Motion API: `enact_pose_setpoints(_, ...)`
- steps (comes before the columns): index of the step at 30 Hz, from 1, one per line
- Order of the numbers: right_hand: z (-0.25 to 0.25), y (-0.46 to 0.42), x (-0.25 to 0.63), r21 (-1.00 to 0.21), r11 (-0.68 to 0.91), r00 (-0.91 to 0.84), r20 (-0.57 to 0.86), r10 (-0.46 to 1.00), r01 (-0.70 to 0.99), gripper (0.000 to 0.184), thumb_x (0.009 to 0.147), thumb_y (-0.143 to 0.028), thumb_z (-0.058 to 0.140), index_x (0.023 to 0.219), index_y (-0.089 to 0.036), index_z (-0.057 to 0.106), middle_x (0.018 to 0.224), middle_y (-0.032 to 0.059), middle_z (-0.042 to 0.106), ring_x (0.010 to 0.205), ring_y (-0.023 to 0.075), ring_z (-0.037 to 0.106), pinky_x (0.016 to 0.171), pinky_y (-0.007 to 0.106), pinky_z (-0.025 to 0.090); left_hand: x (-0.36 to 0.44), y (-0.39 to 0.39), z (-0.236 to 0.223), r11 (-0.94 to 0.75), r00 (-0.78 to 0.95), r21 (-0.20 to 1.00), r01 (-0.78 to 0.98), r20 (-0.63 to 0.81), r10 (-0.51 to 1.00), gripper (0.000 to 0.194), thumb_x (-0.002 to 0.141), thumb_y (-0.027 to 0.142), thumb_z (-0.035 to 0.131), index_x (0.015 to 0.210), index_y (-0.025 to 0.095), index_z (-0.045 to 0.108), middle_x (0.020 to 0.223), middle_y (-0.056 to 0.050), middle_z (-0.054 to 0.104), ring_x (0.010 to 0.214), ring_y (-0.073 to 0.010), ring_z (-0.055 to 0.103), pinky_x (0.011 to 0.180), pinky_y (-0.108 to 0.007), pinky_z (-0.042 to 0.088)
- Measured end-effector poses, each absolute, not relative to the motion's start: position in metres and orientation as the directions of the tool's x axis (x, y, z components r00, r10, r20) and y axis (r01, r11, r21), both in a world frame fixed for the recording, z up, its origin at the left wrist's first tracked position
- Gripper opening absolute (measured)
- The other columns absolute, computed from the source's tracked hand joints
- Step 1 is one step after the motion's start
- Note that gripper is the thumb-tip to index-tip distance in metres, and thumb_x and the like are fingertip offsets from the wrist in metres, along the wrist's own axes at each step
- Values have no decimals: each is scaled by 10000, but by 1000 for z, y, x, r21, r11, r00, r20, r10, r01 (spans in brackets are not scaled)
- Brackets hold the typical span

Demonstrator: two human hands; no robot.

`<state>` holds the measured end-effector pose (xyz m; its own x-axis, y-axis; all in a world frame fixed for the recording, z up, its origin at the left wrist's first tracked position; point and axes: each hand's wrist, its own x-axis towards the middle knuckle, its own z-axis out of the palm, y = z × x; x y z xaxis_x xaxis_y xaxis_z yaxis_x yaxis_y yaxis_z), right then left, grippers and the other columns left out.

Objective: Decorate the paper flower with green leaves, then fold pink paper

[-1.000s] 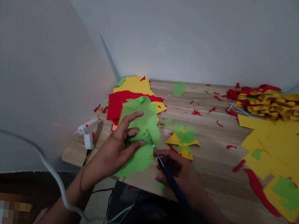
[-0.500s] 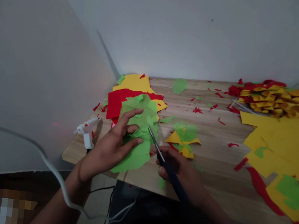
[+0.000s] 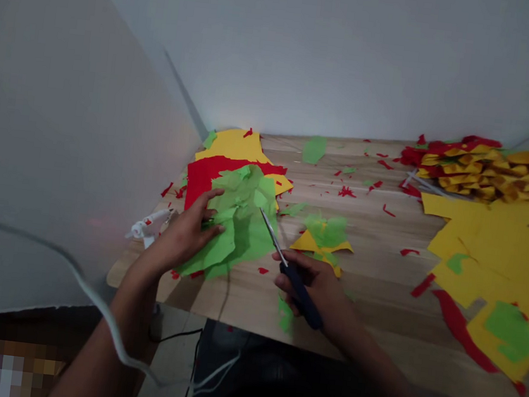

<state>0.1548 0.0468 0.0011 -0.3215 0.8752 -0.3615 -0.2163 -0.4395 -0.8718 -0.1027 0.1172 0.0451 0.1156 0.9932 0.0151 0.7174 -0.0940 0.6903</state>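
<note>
My left hand [image 3: 189, 225] lies at the left side of a crumpled light green sheet [image 3: 253, 235], its thumb and forefinger apart and touching the sheet. Some of its fingers are hidden. In my right hand [image 3: 314, 284] is a pair of scissors [image 3: 299, 292] with dark blue handles. The blades look closed, and their tips point up and left over the green sheet. Beneath the green sheet lie a red sheet [image 3: 198, 181] and a yellow piece [image 3: 232, 144]. Close to my right hand sits a small yellow and green cut-out [image 3: 327, 237].
A white glue gun [image 3: 146, 226] rests at the table's left end. Folded yellow and red pieces [image 3: 491, 176] are heaped at the back right, with flat yellow pieces [image 3: 492, 250] in front. Red scraps dot the wooden table [image 3: 375, 313]. A pale cable [image 3: 91, 293] crosses the lower left.
My left hand has moved left, and the green sheet's near part has shifted and folded over with it. My right hand still holds the scissors in nearly the same place.
</note>
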Motion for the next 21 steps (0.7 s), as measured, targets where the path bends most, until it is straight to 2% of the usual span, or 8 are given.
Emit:
enact_pose_setpoints(3, -3, 46, 154, -892, -413, -303, -348, 887, -184, 560, 596, -405, 878, 1090, -186, 731, 635, -60, 506, 460, 63, 435, 384, 214, 357, -103, 133, 33, -82, 131, 568, 819, -47, 990, 649, 806, 306, 686, 1417, 210, 493, 1125, -127, 682, 1092, -293, 637, 927, -430, 498)
enact_pose_setpoints(5, -4, 45, 154, -896, -414, -300, -354, 885, -162, 562, 581, -384, 889, 1087, -192, 738, 663, -45, 539, 470, 60, 433, 396, 217, 368, -96, 138, 30, -181, 173, 521, 834, 64, 983, 622, 794, 302, 694, 1386, 205, 532, 1271, -147, 638, 1215, -324, 574, 1028, -494, 443)
enact_pose_setpoints(7, -2, 42, 156, -880, -447, -334, -377, 864, -162, 571, 578, -388, 892, 1093, -199, 735, 659, -44, 549, 460, 59, 433, 401, 221, 385, -86, 139, 32, -316, 254, 549, 774, 187, 949, 595, 798, 316, 696, 1368, 222, 553, 1417, -134, 554, 1327, -322, 485, 1113, -514, 369)
enact_pose_setpoints(9, 1, 38, 159, -852, -491, -405, -390, 827, -180, 568, 604, -424, 882, 1096, -192, 719, 616, -54, 539, 433, 62, 444, 391, 219, 393, -74, 136, 33, -386, 355, 684, 619, 195, 914, 545, 832, 324, 672, 1360, 244, 562, 1451, -114, 534, 1368, -291, 455, 1142, -484, 350)
enact_pose_setpoints(12, 4, 32, 164, -821, -518, -488, -359, 795, -240, 541, 690, -488, 830, 1109, -173, 694, 547, -68, 513, 387, 58, 448, 360, 187, 360, -54, 130, 31, -283, 470, 909, 306, 114, 875, 381, 864, 328, 654, 1236, 242, 647, 1312, -102, 637, 1287, -256, 544, 1098, -413, 408)
enact_pose_setpoints(14, 3, 28, 168, -796, -523, -499, -334, 800, -305, 542, 719, -520, 804, 1112, -164, 689, 563, -60, 522, 381, 48, 443, 345, 169, 336, -40, 127, 28, -136, 491, 982, 134, 54, 870, 286, 854, 355, 679, 1103, 215, 690, 1125, -94, 703, 1113, -236, 638, 998, -375, 477)
enact_pose_setpoints(18, -5, 24, 175, -768, -512, -449, -329, 831, -385, 543, 718, -540, 801, 1090, -162, 685, 652, -38, 548, 397, 35, 434, 334, 164, 335, -20, 125, 22, 44, 444, 999, -6, -36, 895, 278, 755, 405, 792, 817, 172, 654, 758, -18, 642, 732, -146, 600, 728, -272, 492)
enact_pose_setpoints(21, -9, 21, 181, -784, -510, -445, -339, 829, -353, 574, 723, -561, 796, 1122, -171, 659, 693, -32, 552, 417, 43, 454, 353, 173, 366, -13, 126, 20, 46, 334, 997, -59, -24, 942, 332, 689, 370, 845, 793, 171, 601, 660, 41, 547, 628, -91, 504, 634, -216, 433)
